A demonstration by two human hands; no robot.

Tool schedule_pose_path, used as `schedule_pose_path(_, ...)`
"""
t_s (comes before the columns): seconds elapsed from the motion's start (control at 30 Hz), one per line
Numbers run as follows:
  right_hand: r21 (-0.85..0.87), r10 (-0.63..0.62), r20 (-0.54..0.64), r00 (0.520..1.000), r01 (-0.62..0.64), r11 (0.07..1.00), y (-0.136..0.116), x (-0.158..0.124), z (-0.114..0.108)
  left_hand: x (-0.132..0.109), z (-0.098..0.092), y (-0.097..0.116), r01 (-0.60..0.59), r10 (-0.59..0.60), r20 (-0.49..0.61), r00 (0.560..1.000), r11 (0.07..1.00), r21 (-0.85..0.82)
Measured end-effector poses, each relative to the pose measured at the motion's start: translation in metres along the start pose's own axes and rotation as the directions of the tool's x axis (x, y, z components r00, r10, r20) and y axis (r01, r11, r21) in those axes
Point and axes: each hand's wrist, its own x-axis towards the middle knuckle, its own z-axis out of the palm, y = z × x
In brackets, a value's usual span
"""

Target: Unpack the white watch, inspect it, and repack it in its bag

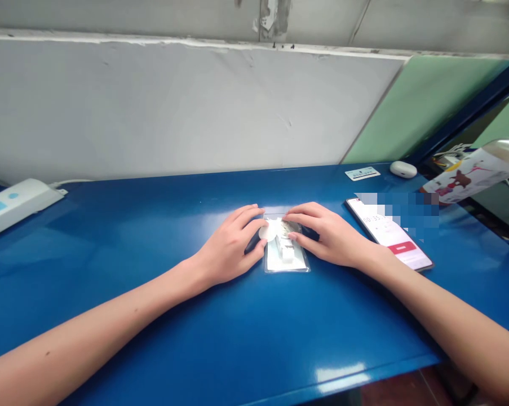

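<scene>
A clear plastic packet (294, 265) with a pale card inside lies flat on the blue table (237, 338). On top of it rest a small white block-like piece (286, 249) and a round white piece (269, 231). My left hand (235, 242) is at the packet's left side, its fingers apart and the fingertips at the edge of the round piece. From the right, my right hand (326, 234) reaches over the packet with spread fingers, the tips touching the upper right part of the white pieces. Glare blurs the details between the fingertips.
A phone (400, 242) with a lit screen lies right of my right hand. Behind it are a white card (362, 173) and a white earbud case (403, 169). A labelled bottle (469, 175) leans at the far right. A white power strip (21, 203) sits at the left.
</scene>
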Motion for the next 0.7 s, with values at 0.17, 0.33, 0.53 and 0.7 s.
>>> schedule_pose_path(0.17, -0.007, 0.007, 0.025, 1.0, -0.007, 1.0, -0.0004, 0.0002, -0.0013, 0.0001, -0.0004, 0.0008, 0.031, -0.031, -0.012, 0.999, 1.0, 0.005)
schedule_pose_path(0.33, -0.007, 0.015, 0.037, 0.999, -0.015, 1.0, 0.0004, 0.0001, -0.0003, -0.0006, 0.0006, 0.0004, 0.052, -0.052, -0.013, 0.999, 0.999, 0.006)
schedule_pose_path(0.53, -0.004, 0.029, 0.048, 0.998, -0.029, 1.0, 0.0, -0.001, -0.0002, -0.0003, 0.0013, -0.0002, 0.098, -0.097, -0.029, 0.995, 0.995, 0.019)
schedule_pose_path(0.7, -0.006, 0.033, 0.068, 0.997, -0.033, 0.999, -0.0001, -0.0014, -0.0028, -0.0002, 0.0009, 0.0003, 0.092, -0.092, -0.031, 0.995, 0.996, -0.005)
